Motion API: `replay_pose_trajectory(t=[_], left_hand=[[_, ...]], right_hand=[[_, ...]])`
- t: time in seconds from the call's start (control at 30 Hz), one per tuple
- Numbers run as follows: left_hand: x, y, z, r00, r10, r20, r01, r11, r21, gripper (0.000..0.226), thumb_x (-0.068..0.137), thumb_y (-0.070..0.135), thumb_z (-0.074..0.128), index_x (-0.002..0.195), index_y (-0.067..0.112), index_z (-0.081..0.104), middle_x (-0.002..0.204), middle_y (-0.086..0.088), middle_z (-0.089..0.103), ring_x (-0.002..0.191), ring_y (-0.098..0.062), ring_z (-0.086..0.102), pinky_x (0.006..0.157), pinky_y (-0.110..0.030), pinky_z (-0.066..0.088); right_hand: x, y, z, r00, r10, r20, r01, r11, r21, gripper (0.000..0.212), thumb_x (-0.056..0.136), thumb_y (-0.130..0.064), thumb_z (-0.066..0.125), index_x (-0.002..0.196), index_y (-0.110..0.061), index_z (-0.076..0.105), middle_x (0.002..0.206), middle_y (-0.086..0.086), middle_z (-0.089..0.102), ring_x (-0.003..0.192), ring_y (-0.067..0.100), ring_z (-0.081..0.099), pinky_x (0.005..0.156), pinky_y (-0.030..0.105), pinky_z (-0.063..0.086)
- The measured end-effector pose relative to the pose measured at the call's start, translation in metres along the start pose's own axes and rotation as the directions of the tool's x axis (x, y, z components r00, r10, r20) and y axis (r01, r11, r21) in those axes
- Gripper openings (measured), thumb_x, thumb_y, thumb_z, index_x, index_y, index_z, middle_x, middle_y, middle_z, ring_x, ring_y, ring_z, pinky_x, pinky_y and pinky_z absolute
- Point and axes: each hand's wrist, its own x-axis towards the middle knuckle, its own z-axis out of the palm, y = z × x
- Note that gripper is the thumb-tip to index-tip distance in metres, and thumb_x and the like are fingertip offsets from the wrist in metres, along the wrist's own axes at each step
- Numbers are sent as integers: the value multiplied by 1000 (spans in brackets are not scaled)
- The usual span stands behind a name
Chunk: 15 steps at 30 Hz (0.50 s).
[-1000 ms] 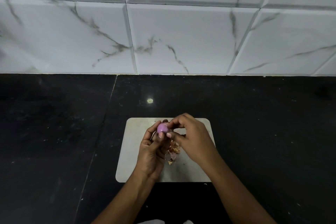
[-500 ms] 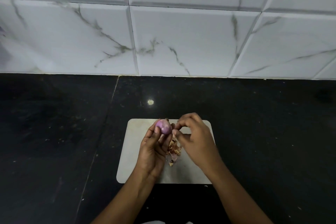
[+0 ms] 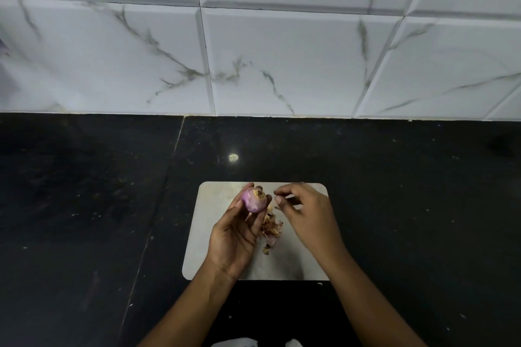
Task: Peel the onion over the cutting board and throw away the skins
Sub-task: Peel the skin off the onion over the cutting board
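A small purple onion (image 3: 253,200) sits at the fingertips of my left hand (image 3: 236,234), held above the far part of the pale cutting board (image 3: 208,231). Its brown root end faces up and to the right. My right hand (image 3: 306,214) hovers just to the right of the onion, apart from it, thumb and forefinger pinched together; whether a scrap of skin is between them I cannot tell. A small heap of brown and pinkish onion skins (image 3: 271,229) lies on the board between the two hands.
The board rests on a black stone counter (image 3: 408,205) that spreads left and right. A white marbled tile wall (image 3: 282,59) rises behind it. A seam in the counter (image 3: 158,220) runs down the left side.
My right hand has pulled away from the onion to the right. My left hand has turned the onion so its brown root end shows.
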Motion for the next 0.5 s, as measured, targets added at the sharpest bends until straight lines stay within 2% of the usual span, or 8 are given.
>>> replay_pose_trajectory(t=[0.07, 0.17, 0.27, 0.33, 0.43, 0.5], left_hand=[[0, 0, 1, 999, 34, 16, -35, 998, 59, 36, 85, 12, 48, 116, 6, 64, 109, -15, 67, 91, -21, 69, 82, -27, 57], [1, 1, 2, 996, 68, 55, -73, 991, 109, 37, 84, 10, 48, 118, 6, 62, 109, -14, 67, 83, -17, 69, 76, -25, 58], [2, 7, 1, 992, 93, 80, -106, 977, 183, 46, 78, 14, 66, 123, 7, 59, 118, -15, 65, 91, -18, 69, 75, -24, 56], [2, 10, 0, 990, 101, 97, -123, 958, 259, 48, 75, 14, 67, 122, 8, 60, 118, -15, 66, 96, -19, 68, 77, -24, 56], [3, 10, -2, 986, 136, 95, -163, 911, 378, 35, 83, 12, 63, 118, 11, 63, 116, -15, 66, 97, -20, 67, 77, -25, 56], [5, 11, -3, 986, 147, 79, -167, 879, 446, 38, 79, 16, 59, 117, 13, 64, 118, -14, 66, 103, -24, 65, 81, -29, 56]], right_hand=[[2, -9, -3, 996, -86, 30, 85, 996, 31, 17, 83, -18, 68, 100, -19, 69, 92, -7, 66, 83, 3, 63, 71, 20, 53], [5, -17, -1, 981, -177, 84, 179, 984, -21, 24, 83, -22, 68, 106, -20, 69, 93, -2, 67, 83, 9, 64, 70, 28, 56], [10, -21, -5, 966, -239, 97, 250, 960, -122, 22, 83, -22, 68, 104, -19, 70, 89, 0, 69, 77, 12, 64, 68, 32, 55], [15, -24, -11, 953, -272, 135, 295, 934, -201, 20, 83, -21, 66, 102, -18, 71, 87, 2, 71, 75, 15, 64, 68, 34, 54], [21, -32, -16, 927, -252, 277, 340, 875, -345, 22, 90, -25, 57, 108, -18, 67, 93, 3, 68, 81, 18, 62, 76, 36, 51], [25, -38, -17, 889, -207, 408, 399, 789, -468, 26, 94, -28, 48, 114, -18, 61, 101, 2, 64, 86, 17, 59, 80, 34, 49]])
